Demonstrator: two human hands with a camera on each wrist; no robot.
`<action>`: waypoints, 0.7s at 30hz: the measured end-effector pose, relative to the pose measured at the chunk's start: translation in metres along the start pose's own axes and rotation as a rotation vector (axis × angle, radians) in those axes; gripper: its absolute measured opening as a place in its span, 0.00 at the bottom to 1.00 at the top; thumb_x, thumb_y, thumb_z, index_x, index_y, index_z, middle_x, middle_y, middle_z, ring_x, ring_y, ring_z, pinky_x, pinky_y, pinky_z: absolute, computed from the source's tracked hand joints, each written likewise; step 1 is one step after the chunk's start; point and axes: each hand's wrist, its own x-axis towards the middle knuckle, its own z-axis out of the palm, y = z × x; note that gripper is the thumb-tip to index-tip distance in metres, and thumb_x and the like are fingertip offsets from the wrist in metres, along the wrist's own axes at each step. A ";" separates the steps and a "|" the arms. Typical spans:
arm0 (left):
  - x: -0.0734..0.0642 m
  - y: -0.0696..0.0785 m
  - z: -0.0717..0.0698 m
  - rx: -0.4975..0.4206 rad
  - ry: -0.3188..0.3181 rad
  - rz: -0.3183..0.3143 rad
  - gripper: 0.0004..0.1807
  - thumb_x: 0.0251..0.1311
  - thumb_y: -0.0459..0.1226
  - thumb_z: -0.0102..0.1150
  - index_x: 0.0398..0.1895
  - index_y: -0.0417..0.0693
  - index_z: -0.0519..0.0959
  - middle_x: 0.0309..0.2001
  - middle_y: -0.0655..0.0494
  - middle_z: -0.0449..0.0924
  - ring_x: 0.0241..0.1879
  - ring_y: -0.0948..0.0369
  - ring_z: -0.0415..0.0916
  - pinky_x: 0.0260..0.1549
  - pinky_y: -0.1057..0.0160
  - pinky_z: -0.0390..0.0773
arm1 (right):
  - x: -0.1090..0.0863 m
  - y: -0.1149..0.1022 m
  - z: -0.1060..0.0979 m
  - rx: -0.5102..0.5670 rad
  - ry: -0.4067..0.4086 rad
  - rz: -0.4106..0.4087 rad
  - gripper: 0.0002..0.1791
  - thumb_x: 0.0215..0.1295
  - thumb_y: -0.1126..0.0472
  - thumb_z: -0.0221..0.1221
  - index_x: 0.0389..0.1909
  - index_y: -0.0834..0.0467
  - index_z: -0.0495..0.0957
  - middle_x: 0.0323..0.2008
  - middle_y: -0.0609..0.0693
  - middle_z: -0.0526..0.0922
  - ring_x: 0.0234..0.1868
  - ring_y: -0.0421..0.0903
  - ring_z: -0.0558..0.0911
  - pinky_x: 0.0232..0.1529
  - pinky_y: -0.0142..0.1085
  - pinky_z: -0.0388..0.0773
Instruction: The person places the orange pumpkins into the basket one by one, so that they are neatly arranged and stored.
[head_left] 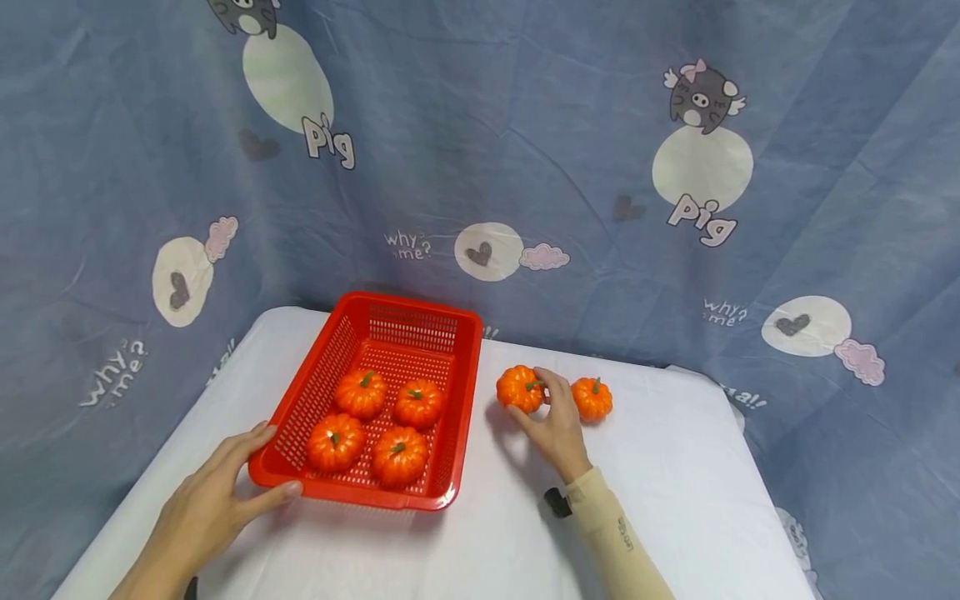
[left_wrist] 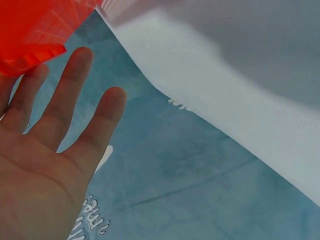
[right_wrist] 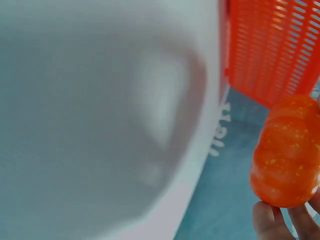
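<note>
Left hand (head_left: 206, 504) at near left corner of red perforated basket (head_left: 352, 492), fingers spread, nearly straight. Right hand (head_left: 558, 429) pinches miniature orange pumpkin (head_left: 517, 389) between thumb and fingers, raised over white-covered table (head_left: 675, 483), right of basket. Four pumpkins (head_left: 400, 458) inside basket; sixth pumpkin (head_left: 592, 402) on table, just right of hand.

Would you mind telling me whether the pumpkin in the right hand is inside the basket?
Out: the right hand holds the pumpkin beside the red basket.
</note>
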 end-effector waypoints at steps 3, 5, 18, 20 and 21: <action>0.000 0.001 0.000 0.000 0.015 0.014 0.62 0.45 0.75 0.62 0.77 0.46 0.62 0.73 0.39 0.63 0.66 0.35 0.63 0.54 0.23 0.65 | 0.004 -0.006 -0.004 0.003 0.005 -0.031 0.40 0.55 0.52 0.77 0.67 0.57 0.71 0.63 0.53 0.73 0.59 0.50 0.75 0.58 0.46 0.78; -0.001 0.001 0.000 0.001 0.032 0.026 0.62 0.45 0.75 0.63 0.76 0.46 0.63 0.73 0.40 0.64 0.66 0.36 0.64 0.54 0.23 0.65 | 0.007 -0.010 -0.006 0.004 0.012 -0.055 0.40 0.55 0.51 0.77 0.67 0.57 0.71 0.63 0.53 0.74 0.59 0.49 0.75 0.58 0.46 0.78; 0.000 -0.001 -0.001 0.002 -0.016 -0.012 0.64 0.44 0.76 0.61 0.78 0.46 0.60 0.73 0.38 0.61 0.66 0.35 0.62 0.54 0.22 0.64 | 0.033 -0.031 -0.010 -0.016 -0.026 -0.078 0.43 0.54 0.47 0.76 0.68 0.56 0.71 0.63 0.52 0.74 0.55 0.49 0.76 0.55 0.46 0.80; 0.000 -0.001 -0.001 0.003 -0.008 -0.006 0.63 0.44 0.76 0.61 0.77 0.46 0.61 0.73 0.38 0.62 0.66 0.35 0.63 0.54 0.22 0.65 | 0.038 -0.036 -0.009 -0.025 -0.042 -0.090 0.42 0.54 0.45 0.76 0.68 0.54 0.71 0.64 0.50 0.73 0.57 0.47 0.75 0.56 0.44 0.79; 0.000 -0.001 -0.001 0.003 -0.004 -0.003 0.63 0.44 0.76 0.61 0.77 0.46 0.61 0.73 0.38 0.62 0.66 0.35 0.63 0.54 0.23 0.65 | 0.041 -0.038 -0.008 -0.032 -0.050 -0.101 0.42 0.55 0.45 0.76 0.68 0.54 0.71 0.64 0.49 0.73 0.58 0.47 0.75 0.57 0.44 0.79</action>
